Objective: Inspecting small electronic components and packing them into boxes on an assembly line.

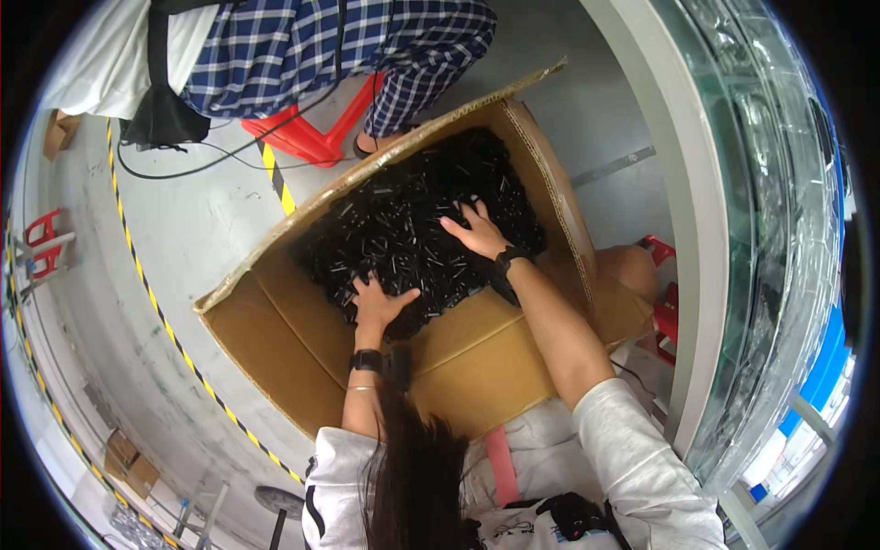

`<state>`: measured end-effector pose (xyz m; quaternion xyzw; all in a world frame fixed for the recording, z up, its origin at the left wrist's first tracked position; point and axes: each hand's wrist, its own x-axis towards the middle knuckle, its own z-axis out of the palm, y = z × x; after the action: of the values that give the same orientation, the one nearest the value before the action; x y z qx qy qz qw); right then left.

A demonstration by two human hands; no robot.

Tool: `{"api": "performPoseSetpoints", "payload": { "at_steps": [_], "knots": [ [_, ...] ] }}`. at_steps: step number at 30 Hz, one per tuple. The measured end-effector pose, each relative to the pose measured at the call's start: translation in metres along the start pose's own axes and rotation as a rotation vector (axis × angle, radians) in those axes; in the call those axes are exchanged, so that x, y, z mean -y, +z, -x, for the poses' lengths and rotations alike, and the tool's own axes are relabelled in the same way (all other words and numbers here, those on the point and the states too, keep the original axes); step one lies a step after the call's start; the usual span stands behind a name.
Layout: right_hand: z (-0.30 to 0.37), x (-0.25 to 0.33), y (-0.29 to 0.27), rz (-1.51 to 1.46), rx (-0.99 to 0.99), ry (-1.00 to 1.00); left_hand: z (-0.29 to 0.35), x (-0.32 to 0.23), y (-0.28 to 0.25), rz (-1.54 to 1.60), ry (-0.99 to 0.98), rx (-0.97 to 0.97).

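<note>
A large open cardboard box point(477, 362) stands in front of me, its flaps up. Inside lies a deep heap of small, shiny black pieces point(394, 220), too small for me to name their kind. On the near left part of the heap rests my left hand point(376, 302), fingers spread, thumb out to the right. Farther in and to the right, my right hand point(478, 231) lies on the pieces with its fingers apart, the tips partly sunk among them. Black bands circle both wrists. Neither hand grips anything that I can make out.
Beyond the box a person in checked trousers point(275, 55) sits on a red stool point(302, 137), a black cable point(229, 165) hanging beside them. Racks of clear plastic trays point(761, 183) rise on the right behind a grey frame point(678, 183). Yellow-black tape point(156, 302) marks the floor.
</note>
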<state>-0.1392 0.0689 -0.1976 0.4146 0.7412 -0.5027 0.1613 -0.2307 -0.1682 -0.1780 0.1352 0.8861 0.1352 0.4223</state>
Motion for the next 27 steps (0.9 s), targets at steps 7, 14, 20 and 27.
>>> {"api": "performPoseSetpoints", "payload": {
  "at_steps": [7,14,20,27],
  "knots": [
    [0.007,0.003,0.017,-0.048,0.276,0.047,-0.004,0.016,0.041,0.271,0.21,-0.125],
    [0.017,0.011,0.026,-0.328,0.412,0.234,-0.013,0.016,0.026,0.769,0.133,0.113],
    [0.027,0.008,0.036,-0.32,0.353,0.16,0.004,-0.008,0.008,1.246,-0.164,0.374],
    [0.033,0.004,0.044,-0.504,0.366,0.267,0.013,-0.003,0.036,1.469,-0.024,0.389]
  ]
}}
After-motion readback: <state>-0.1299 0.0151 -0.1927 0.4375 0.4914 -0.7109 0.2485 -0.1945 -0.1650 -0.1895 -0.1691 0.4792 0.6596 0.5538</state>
